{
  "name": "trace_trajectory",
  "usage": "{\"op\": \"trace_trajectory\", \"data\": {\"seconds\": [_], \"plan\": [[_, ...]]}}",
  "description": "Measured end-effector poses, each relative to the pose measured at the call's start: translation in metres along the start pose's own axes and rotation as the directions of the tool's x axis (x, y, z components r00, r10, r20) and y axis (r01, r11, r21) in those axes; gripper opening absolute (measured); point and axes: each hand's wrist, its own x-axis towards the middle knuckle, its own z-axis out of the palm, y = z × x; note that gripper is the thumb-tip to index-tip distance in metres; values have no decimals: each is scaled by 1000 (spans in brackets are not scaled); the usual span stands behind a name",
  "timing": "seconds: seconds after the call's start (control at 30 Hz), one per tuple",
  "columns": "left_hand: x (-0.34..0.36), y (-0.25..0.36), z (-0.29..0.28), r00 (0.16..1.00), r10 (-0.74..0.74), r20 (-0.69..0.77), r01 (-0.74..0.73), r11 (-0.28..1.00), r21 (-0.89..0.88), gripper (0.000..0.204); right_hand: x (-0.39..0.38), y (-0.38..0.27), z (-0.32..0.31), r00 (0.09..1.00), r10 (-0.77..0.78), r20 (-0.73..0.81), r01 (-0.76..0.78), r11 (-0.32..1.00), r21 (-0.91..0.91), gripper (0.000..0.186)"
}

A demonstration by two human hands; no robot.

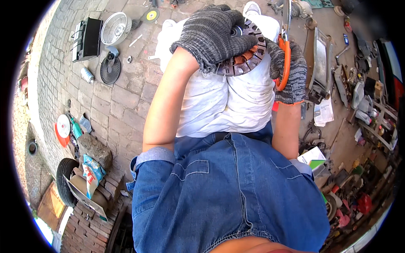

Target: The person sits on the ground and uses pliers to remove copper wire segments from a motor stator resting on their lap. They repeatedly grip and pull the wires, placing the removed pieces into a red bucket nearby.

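Observation:
On my lap, over white-clad knees, rests a round slotted motor stator (257,55) with orange-brown copper windings in its ring. My left hand (213,36), in a dark grey knitted glove, is clasped over the stator's left and upper side, the thumb lying across its front. My right hand (294,69), gloved alike, is closed around the orange handle of what looks like a hacksaw (286,63). Its long narrow metal part points up past the stator's right edge. The fingertips of my right hand are close to the rim; whether they touch it is hard to tell.
On the brick paving at left lie a black box (87,39), a white fan grille (116,28), a dark fan (110,70) and a spray can (87,75). A tire (66,181) stands lower left. Metal parts and a rack (382,126) crowd the right.

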Motion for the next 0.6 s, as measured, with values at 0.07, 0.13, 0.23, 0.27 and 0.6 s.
{"op": "trace_trajectory", "data": {"seconds": [0.07,0.13,0.23,0.27,0.6], "plan": [[1,-12,12,998,62,-4,-62,992,108,46,2,2,-1,999,-32,20,34,994,-104,24],[6,-12,15,995,57,80,-67,990,127,47,-4,-9,-4,998,60,21,-57,990,-133,24],[7,-13,18,995,71,72,-82,984,159,47,-15,-14,-14,994,113,11,-111,985,-134,27],[7,-13,22,995,91,49,-98,981,167,46,-20,-12,-21,991,126,34,-122,987,-99,28],[3,-10,18,1000,14,-2,-14,997,80,50,-109,-7,-82,682,484,549,-615,785,72,69]]}}
